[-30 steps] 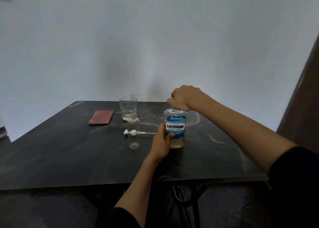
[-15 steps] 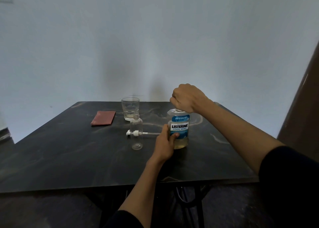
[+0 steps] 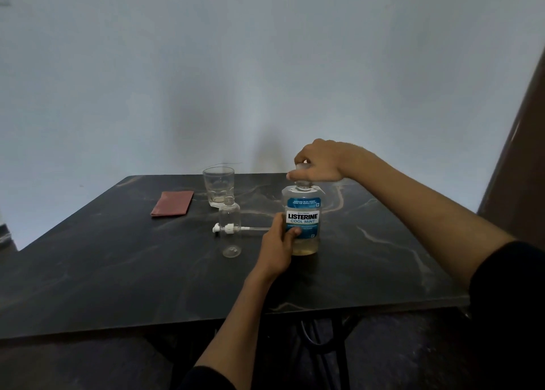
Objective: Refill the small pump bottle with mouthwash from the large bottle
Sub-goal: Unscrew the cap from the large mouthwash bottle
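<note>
Uncapping step: my left hand [image 3: 278, 243] wraps its fingers around the lower body of the large bottle [image 3: 303, 221], which stands upright right of centre on the bench [image 3: 118, 271], while my right hand [image 3: 320, 161] closes its fingers on the cap [image 3: 303, 168]. The small pump bottle [image 3: 231, 230] stands open just left of it, its pump head [image 3: 225, 228] lying behind. I judge pouring comes next, calling for a slow tilt over that narrow neck.
</note>
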